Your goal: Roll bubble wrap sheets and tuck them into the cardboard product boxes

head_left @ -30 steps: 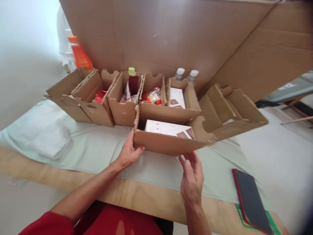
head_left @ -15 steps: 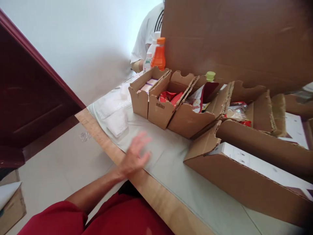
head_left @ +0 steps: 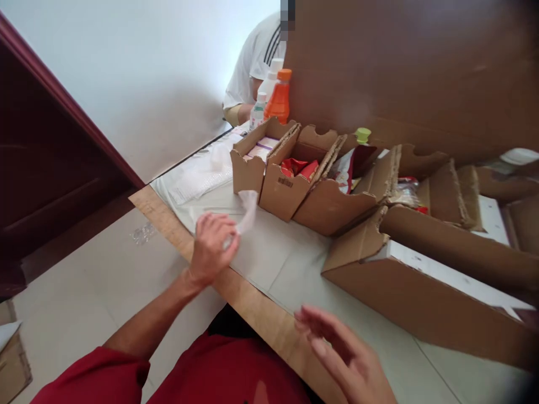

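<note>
The cloth-covered surface (head_left: 290, 275) bears a long cardboard bin (head_left: 412, 297) beyond and right of my right fingers (head_left: 326, 321), which hang loosely parted. My left fingers (head_left: 213, 222) grip a piece of translucent white plastic (head_left: 249, 213), its free end sticking out just ahead of them.

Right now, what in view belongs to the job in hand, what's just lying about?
Likely in play:
white wrap, in the left hand
front cardboard box, near the open right hand

Likely just lying about:
orange bottle
clear scrap on the floor
cardboard at lower left
</note>
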